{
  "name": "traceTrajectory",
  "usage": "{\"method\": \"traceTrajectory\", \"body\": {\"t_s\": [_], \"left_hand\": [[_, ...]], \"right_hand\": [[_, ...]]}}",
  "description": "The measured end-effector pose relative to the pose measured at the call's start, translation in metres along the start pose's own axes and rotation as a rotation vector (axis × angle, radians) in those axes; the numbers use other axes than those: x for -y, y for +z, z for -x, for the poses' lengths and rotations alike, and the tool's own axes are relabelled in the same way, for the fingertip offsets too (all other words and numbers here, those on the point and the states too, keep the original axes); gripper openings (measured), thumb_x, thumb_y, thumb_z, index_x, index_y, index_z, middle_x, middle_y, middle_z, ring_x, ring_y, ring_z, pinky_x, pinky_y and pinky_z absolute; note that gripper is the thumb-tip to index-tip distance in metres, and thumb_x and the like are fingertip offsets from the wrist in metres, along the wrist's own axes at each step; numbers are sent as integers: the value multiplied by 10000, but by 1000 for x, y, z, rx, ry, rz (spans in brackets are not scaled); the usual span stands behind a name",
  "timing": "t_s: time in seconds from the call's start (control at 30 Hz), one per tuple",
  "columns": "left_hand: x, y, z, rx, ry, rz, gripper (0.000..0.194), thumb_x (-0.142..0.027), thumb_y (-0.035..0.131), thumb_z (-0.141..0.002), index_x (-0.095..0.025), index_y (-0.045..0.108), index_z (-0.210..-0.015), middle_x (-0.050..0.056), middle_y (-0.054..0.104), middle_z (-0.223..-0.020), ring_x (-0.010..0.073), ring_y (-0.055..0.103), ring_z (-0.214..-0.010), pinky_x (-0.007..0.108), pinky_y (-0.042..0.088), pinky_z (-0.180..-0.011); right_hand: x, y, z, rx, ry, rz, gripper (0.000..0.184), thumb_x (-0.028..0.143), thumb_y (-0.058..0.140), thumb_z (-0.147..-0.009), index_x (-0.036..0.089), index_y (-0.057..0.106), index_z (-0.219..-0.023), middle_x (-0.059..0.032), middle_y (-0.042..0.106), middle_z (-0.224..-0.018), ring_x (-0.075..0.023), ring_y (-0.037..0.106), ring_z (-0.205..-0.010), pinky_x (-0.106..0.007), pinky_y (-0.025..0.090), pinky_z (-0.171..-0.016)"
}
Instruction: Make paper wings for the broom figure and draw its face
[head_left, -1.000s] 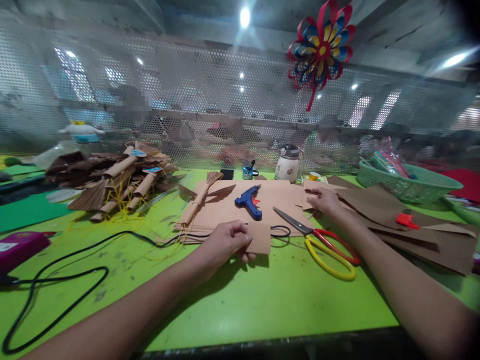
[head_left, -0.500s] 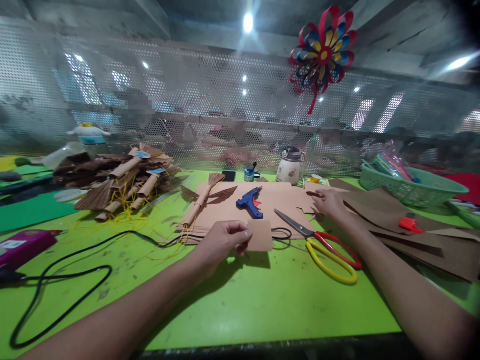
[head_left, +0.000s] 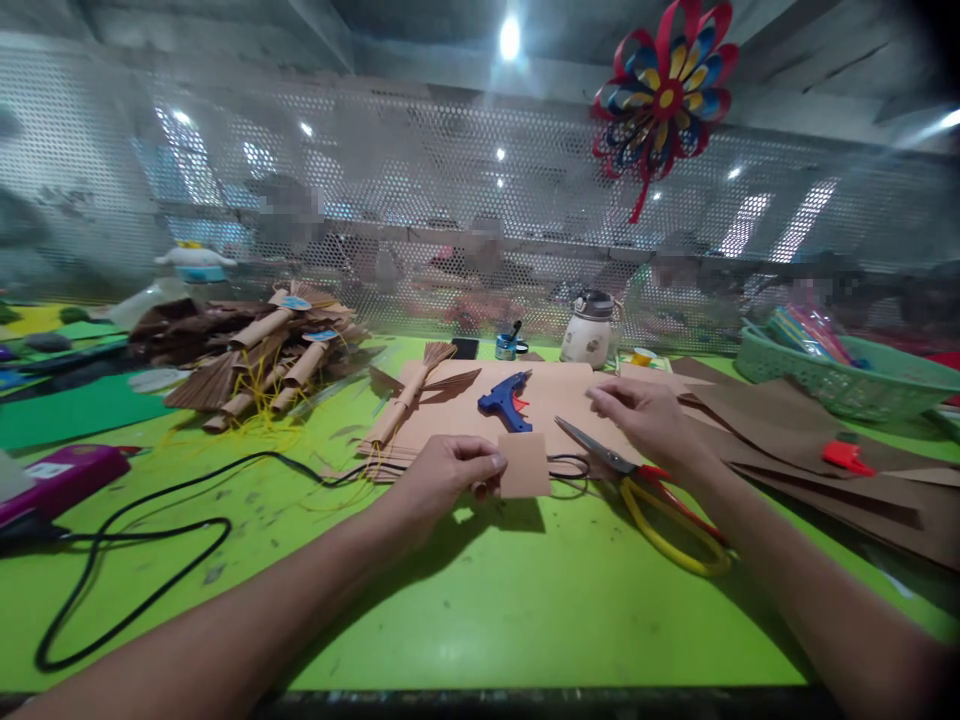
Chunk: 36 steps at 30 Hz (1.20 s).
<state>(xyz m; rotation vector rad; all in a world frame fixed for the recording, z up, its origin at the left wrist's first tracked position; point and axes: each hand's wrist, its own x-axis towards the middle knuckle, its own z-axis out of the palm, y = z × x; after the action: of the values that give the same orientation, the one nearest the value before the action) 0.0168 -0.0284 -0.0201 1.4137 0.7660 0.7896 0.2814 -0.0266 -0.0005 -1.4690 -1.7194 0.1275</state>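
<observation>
the left hand [head_left: 444,478] pinches a brown paper square [head_left: 526,466] below frame centre — the right hand [head_left: 654,422] curls right of centre, grip unclear.

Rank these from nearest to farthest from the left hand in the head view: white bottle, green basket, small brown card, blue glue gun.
1. Small brown card: held in the left hand.
2. Blue glue gun: just beyond, on brown sheets.
3. White bottle: farther back, to the right.
4. Green basket: far right.
</observation>
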Motion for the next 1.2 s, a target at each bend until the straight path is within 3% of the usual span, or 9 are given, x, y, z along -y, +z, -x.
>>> {"method": "traceTrajectory", "body": {"t_s": [0.2, 0.43, 0.67, 0.83, 1.2], "left_hand": [[2, -2, -1, 33, -14, -2, 191, -270, 647, -780, -108, 675, -682, 63, 625, -652, 119, 489, -583, 257, 350, -596], [4, -3, 0, 51, -61, 12, 205, -288, 659, -776, -93, 690, -723, 72, 630, -646, 123, 498, -587, 262, 359, -595], [5, -2, 0, 93, -11, 62, 122, -234, 648, -775, -119, 666, -810, 39, 614, -660, 117, 492, -593, 257, 370, -592], [3, -2, 0, 90, -22, 41, 128, -250, 672, -753, -134, 626, -721, 12, 594, -610, 106, 498, -557, 245, 364, -569], [0, -2, 1, 85, -44, 17, 148, -273, 663, -755, -140, 609, -718, 27, 612, -603, 118, 533, -552, 254, 372, -569]], "right_hand": [[41, 14, 22, 227, -64, -178, 288, 383, 557, -837, 163, 638, -670, -19, 594, -630, -130, 487, -580, -264, 358, -542], [45, 24, 34, 509, 45, -392, 312, 380, 559, -841, 157, 600, -626, 22, 483, -561, -84, 380, -513, -243, 291, -491], [46, 24, 36, 540, 163, -489, 365, 383, 549, -857, 161, 528, -569, 23, 492, -524, -69, 373, -482, -239, 276, -479], [47, 24, 37, 544, 229, -536, 356, 395, 580, -843, 158, 555, -579, 20, 523, -519, -65, 397, -478, -234, 282, -479], [47, 26, 37, 527, 234, -544, 372, 428, 595, -833, 158, 543, -584, 33, 513, -521, -64, 406, -489, -233, 292, -498]]}}
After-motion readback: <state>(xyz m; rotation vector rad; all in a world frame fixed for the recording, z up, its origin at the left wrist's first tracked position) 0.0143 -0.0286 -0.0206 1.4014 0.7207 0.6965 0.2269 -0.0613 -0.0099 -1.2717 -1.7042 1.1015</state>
